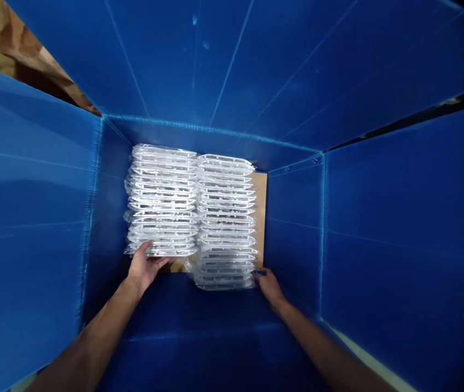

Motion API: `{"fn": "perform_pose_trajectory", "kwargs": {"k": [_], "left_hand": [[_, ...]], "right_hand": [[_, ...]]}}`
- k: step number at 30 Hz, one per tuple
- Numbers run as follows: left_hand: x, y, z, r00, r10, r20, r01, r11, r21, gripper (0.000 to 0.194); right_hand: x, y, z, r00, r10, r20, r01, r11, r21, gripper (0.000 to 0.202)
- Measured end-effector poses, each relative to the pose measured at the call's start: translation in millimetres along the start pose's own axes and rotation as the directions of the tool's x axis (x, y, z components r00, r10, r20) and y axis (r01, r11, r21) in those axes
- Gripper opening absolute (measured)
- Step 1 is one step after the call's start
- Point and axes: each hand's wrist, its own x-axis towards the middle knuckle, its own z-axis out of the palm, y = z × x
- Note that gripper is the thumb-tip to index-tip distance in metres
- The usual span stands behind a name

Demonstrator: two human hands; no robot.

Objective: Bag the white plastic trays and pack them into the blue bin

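Two rows of white plastic parts in clear wrap stand on edge inside a deep blue box: a left row (162,201) and a right row (226,207). My left hand (144,268) touches the near end of the left row, thumb up by its corner and fingers spread along the front. At the near right corner of the other row, my right hand (268,283) has its fingers closed on the edge of the wrapped parts (224,275). Those nearest parts look blurred and stick out closer to me than the left row. My right fingertips are partly hidden.
The blue box wall (211,130) rises at the back, with open flaps leaning outward, including a left flap (28,218) and a right flap (403,228). Brown cardboard (260,218) shows beneath the rows. Crumpled brown material (23,43) lies outside at upper left.
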Motion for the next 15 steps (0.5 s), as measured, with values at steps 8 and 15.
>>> {"fn": "perform_pose_trajectory", "kwargs": {"k": [8, 15], "left_hand": [[0.1, -0.3, -1.0, 1.000, -0.009, 0.019, 0.009, 1.000, -0.002, 0.034], [0.6, 0.0, -2.1, 1.000, -0.011, 0.010, 0.011, 1.000, 0.002, 0.033]], "right_hand": [[-7.0, -11.5, 0.6, 0.994, -0.037, 0.102, 0.033, 0.999, 0.037, 0.028], [1.0, -7.0, -3.9, 0.995, -0.082, 0.062, 0.077, 0.994, 0.080, 0.030]]}}
